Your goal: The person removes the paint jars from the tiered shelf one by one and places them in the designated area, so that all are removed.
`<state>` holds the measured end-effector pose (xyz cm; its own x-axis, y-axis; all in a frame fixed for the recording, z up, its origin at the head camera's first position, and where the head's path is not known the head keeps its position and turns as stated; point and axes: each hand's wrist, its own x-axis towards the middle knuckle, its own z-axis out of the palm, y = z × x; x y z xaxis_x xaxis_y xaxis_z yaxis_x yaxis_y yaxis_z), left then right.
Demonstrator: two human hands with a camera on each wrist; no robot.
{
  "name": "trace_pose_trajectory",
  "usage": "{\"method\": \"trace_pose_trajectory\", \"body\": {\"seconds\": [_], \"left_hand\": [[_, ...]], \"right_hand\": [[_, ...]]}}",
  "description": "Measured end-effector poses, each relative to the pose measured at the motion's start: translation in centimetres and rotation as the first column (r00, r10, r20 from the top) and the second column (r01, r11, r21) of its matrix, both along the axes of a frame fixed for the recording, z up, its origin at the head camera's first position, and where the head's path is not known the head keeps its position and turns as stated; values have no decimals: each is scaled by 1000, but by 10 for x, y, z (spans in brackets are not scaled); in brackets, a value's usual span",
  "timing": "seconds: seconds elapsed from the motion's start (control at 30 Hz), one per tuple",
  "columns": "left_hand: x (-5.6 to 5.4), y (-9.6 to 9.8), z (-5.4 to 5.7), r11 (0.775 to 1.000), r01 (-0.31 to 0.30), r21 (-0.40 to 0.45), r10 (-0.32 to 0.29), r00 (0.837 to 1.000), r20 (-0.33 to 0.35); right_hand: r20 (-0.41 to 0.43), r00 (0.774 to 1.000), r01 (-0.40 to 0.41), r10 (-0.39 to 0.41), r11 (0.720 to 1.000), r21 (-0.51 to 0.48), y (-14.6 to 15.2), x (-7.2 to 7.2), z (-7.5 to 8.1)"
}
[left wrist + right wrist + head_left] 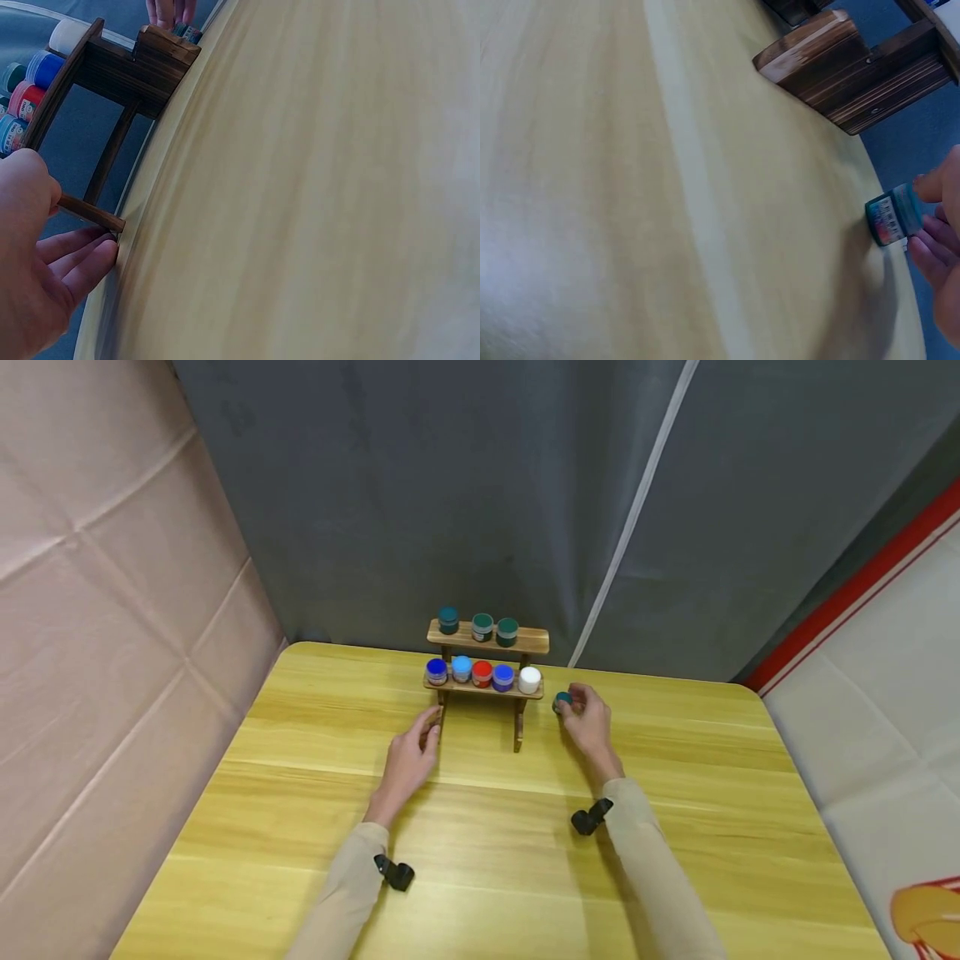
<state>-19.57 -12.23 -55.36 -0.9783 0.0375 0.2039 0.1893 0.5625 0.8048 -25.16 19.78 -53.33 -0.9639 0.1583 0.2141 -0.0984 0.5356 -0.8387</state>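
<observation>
A two-tier wooden rack (534,641) stands near the table's back edge. My left hand (407,762) grips its left leg (94,213), thumb on one side and fingers on the other. To the right of the rack, my right hand (591,727) pinches a small paint jar (889,217) with a teal lid. In the right wrist view the jar's base meets the tabletop. On the upper shelf are one teal-lidded jar (448,620) and two green-lidded jars (482,627). The lower shelf holds a row with dark blue, light blue, red (482,674), violet-blue and white (529,680) lids.
The wooden table (487,860) extends toward me and to both sides. Behind its back edge hangs a dark grey curtain (420,510) with a pale strip. A pinkish wall covering (112,610) is at left, and a white panel with a red border (870,693) at right.
</observation>
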Motion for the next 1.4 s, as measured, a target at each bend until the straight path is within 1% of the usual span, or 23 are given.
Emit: {"method": "trace_pose_trajectory", "body": {"seconds": [0.27, 0.5, 0.7, 0.8, 0.9, 1.0, 1.17, 1.4], "left_hand": [[0, 0, 0, 1000, 8, 13, -8, 1000, 11], [-1, -1, -2, 1000, -13, -18, 13, 1000, 5], [-2, -1, -2, 1000, -17, -21, 17, 1000, 1], [-2, -1, -3, 1000, -17, -21, 17, 1000, 1], [-2, -1, -3, 1000, -18, -21, 18, 1000, -1], [-2, -1, -3, 1000, -18, -20, 18, 1000, -3], [-2, 0, -3, 1000, -10, -11, 10, 1000, -7], [-2, 0, -4, 1000, -11, -8, 11, 1000, -10]], "right_hand": [[-37, 999, 9, -10, 1000, -27, 0, -8, 19], [-94, 996, 14, -13, 1000, 8, 1, -14, 37], [-176, 984, 24, -23, 1000, 3, 1, -23, 54], [-210, 977, 37, -34, 999, 9, -1, -25, 64], [-217, 975, 44, -41, 999, 9, -4, -25, 75], [-212, 976, 45, -45, 999, -6, -7, -25, 84], [-227, 973, 42, -48, 999, -34, -13, -28, 98], [-265, 964, -10, -10, 997, -75, -26, -31, 113]]}}
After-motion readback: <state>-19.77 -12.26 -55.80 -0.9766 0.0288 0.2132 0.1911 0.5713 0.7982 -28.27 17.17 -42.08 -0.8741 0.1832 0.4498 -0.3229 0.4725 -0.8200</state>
